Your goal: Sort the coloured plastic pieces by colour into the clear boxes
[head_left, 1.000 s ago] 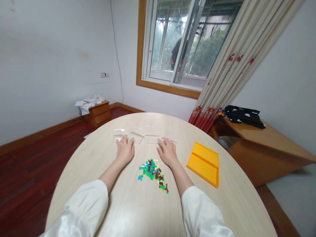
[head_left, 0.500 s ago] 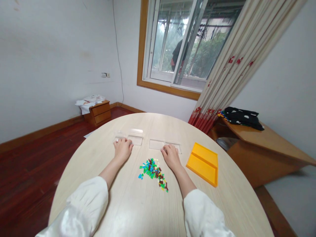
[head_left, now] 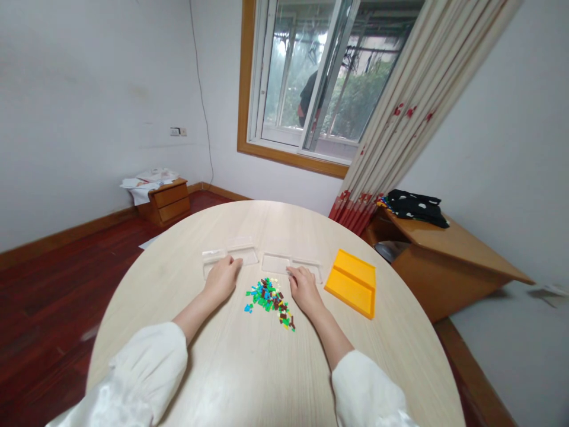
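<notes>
Four clear plastic trays would be too exact to count, so I see several clear plastic boxes, two of them the left box [head_left: 243,255] and the right box [head_left: 276,263], lying in a row across the table. My left hand [head_left: 223,279] is at the near side of the left boxes, fingers loosely bent and pointing right, nothing visible in them. My right hand [head_left: 304,287] rests palm down by the near edge of the right boxes, its fingers curved and slightly apart. Between both hands lies a loose pile of small building bricks [head_left: 268,296] in green, blue, brown and yellow.
A yellow two-part tray [head_left: 353,284] lies right of my right hand on the round wooden table [head_left: 249,367]. Beyond are a low cabinet [head_left: 173,201] with papers, a side desk [head_left: 453,249] with dark cloth, a curtain [head_left: 413,112] and a window. A person is visible outside.
My left hand has drawn back slightly from the left boxes, showing more of them. My right hand stays by the right boxes. The view has shifted slightly to the right.
</notes>
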`<state>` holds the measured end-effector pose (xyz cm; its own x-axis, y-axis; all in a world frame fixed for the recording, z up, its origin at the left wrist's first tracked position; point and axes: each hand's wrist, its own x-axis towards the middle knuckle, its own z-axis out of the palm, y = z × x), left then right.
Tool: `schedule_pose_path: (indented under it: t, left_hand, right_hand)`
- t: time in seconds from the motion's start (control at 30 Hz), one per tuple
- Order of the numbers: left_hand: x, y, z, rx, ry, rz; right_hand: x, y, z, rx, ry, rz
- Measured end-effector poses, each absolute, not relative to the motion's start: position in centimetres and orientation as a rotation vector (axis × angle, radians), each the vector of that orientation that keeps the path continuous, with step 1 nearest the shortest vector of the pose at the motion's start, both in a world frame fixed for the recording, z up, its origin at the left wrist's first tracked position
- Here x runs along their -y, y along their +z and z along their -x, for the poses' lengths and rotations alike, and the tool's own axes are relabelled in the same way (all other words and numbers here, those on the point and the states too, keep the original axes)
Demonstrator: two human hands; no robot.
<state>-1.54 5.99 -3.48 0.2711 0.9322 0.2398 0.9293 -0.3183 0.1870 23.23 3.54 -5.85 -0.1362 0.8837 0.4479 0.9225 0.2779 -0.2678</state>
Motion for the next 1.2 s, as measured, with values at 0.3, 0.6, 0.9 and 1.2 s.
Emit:
schedule_pose_path:
  t: [0.3, 0.6, 0.9, 1.2]
  left_hand:
    - [-7.3, -4.2, 3.3, -1.644, 0.600, -2.536]
    - [-7.3, -4.3, 3.3, -1.465, 0.658, -2.561]
    - [-7.6, -4.5, 3.3, -1.395, 0.668, -2.603]
    - [-7.4, -4.2, 3.2, -1.512, 0.702, -2.584]
  right_hand:
    - [-4.5, -5.8, -23.1, 2.038, -0.122, 1.674]
    - [-4.9, -5.7, -22.6, 2.017, -0.190, 1.736]
    - [-4.3, -5.2, -22.7, 2.059, -0.184, 1.701]
    - [-0.6, -4.0, -25.3, 1.941, -0.365, 1.707]
